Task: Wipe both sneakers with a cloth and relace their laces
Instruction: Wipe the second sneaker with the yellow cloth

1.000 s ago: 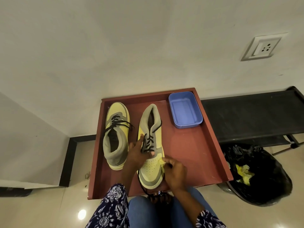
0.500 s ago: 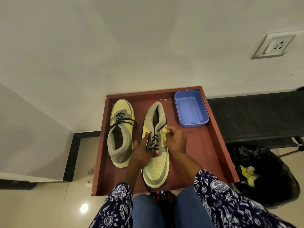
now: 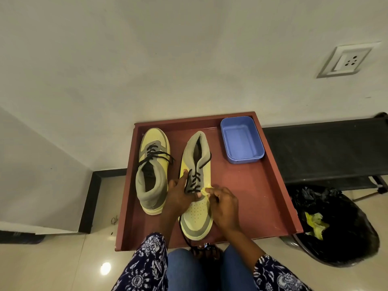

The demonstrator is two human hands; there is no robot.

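Two yellow and grey sneakers with black laces lie on a red-brown tray (image 3: pixel 258 198). The left sneaker (image 3: pixel 152 169) points its toe away from me, the right sneaker (image 3: pixel 196 215) points its toe toward me. My left hand (image 3: pixel 180 193) holds the right sneaker across its laced middle, thumb on one side, fingers on the other. My right hand (image 3: pixel 225 203) pinches a small yellow cloth (image 3: pixel 204 192) against the sneaker's right side, just below the laces. One black lace end (image 3: pixel 184 234) trails off the tray's near edge.
A blue plastic tub (image 3: pixel 241 139) stands at the tray's far right corner. To the right are a black bench (image 3: pixel 327 148) and a bin lined with a black bag (image 3: pixel 336 225) holding yellow scraps. A wall rises behind the tray.
My right hand with the cloth moved from the sneaker's toe up to the collar side, then back down to the middle. My left hand kept its hold on the sneaker.
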